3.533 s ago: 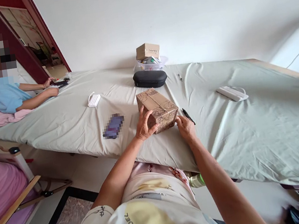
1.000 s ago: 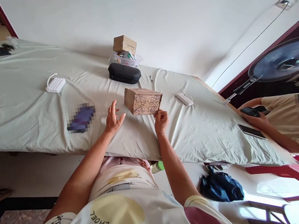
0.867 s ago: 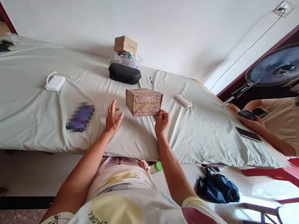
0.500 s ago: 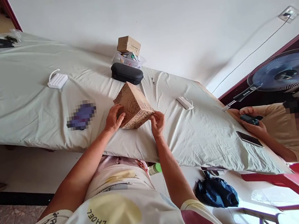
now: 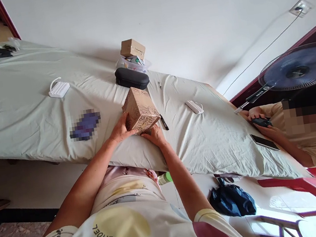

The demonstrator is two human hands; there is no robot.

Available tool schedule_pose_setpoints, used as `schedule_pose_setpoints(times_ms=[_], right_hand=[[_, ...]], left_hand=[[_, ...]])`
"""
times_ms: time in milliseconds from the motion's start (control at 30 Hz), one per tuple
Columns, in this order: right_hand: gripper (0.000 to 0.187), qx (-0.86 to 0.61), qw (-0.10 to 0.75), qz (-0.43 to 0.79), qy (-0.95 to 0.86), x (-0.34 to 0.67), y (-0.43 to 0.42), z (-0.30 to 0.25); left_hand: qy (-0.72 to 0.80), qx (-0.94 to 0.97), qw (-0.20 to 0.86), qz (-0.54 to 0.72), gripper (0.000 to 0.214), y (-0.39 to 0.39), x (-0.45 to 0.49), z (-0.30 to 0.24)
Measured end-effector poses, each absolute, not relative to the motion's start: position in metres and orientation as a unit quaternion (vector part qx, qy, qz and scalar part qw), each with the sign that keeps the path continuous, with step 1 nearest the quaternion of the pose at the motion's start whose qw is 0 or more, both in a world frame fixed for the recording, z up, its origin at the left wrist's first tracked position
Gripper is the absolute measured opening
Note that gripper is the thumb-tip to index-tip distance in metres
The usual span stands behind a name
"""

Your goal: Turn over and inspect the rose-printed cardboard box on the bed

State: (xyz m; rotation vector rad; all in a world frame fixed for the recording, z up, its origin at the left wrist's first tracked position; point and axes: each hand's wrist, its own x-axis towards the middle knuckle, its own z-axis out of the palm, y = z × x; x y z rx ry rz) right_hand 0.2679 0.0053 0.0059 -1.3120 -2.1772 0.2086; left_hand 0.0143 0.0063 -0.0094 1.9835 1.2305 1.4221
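A brown cardboard box (image 5: 141, 109) with black line drawings on its sides is between my two hands, tilted over the cloth-covered table (image 5: 107, 114). My left hand (image 5: 122, 129) grips its left side, thumb along the near lower edge. Under the near right corner, my right hand (image 5: 154, 134) holds the box from below, its fingertips partly hidden by it. Just right of the box lies a black pen (image 5: 164, 122). Behind the box sits a black zip case (image 5: 132, 78).
Behind the case stand a clear plastic tub (image 5: 139, 66) and a small carton (image 5: 133, 48). White corded devices lie left (image 5: 59, 88) and right (image 5: 194, 107). A blurred-out phone-like item (image 5: 86, 124) is at left. A co-worker holds a dark object (image 5: 261, 121) near a fan (image 5: 298, 69).
The box has turned and tipped in my hands. My right hand has moved left and down, from its right corner to beneath it. The black pen now shows beside the box.
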Motion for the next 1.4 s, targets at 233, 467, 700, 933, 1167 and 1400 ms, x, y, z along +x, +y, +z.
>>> schedule_pose_setpoints(times_ms=[233, 467, 700, 933, 1167, 1400], right_hand=[[0.044, -0.501, 0.336, 0.128, -0.787, 0.269, 0.004, 0.004], [0.082, -0.482, 0.514, 0.123, -0.699, 0.275, 0.002, 0.011], [0.067, -0.476, 0.487, 0.106, -0.725, 0.271, -0.006, 0.017], [0.060, -0.397, 0.398, 0.130, -0.817, 0.254, -0.009, 0.012], [0.040, -0.490, 0.261, 0.037, -0.831, 0.247, -0.009, 0.012], [0.024, -0.469, 0.323, 0.021, -0.822, 0.250, -0.008, 0.011]], left_hand=[[0.438, 0.696, 0.208, 0.530, 0.080, 0.007, 0.016, -0.005], [0.443, 0.675, 0.207, 0.553, 0.049, 0.008, 0.011, -0.001], [0.443, 0.673, 0.234, 0.544, 0.047, 0.007, 0.012, 0.000], [0.548, 0.626, 0.166, 0.529, 0.068, 0.008, 0.016, -0.005], [0.560, 0.633, 0.138, 0.517, 0.055, 0.009, 0.014, -0.004], [0.530, 0.620, 0.211, 0.538, 0.041, 0.007, 0.012, -0.002]])
